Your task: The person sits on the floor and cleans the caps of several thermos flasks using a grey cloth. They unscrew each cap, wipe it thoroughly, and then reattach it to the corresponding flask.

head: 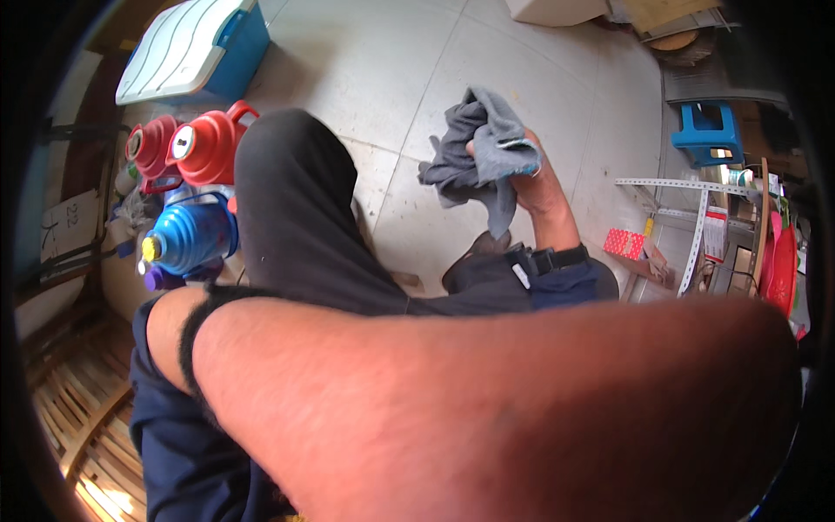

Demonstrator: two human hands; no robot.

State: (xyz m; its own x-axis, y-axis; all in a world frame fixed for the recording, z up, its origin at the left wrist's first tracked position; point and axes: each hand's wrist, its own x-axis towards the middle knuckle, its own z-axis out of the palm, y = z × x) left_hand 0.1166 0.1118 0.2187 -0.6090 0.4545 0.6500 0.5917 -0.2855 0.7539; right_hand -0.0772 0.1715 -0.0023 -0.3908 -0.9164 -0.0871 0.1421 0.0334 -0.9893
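Note:
My right hand [536, 189] grips a crumpled grey cloth [486, 163] over the tiled floor, beyond my dark-trousered knees. Folds of the cloth cover most of the fingers, and its frayed edge shows blue threads. A black strap [562, 260] circles the right wrist. Across the lower picture, very close to the camera, runs my left forearm [404, 385]. The left hand itself is out of view. Beside my bent knee [293, 176] on the left stand a bright red vacuum flask [212, 147], a darker red one [155, 149] and a blue one [196, 231] with a yellow stopper.
A blue storage box [242, 62] with a white lid sits at the upper left. On the right are a blue plastic stool [708, 137], a perforated metal shelf frame [695, 241] and a red basin [786, 271]. A slatted wooden seat [85, 417] lies at the lower left.

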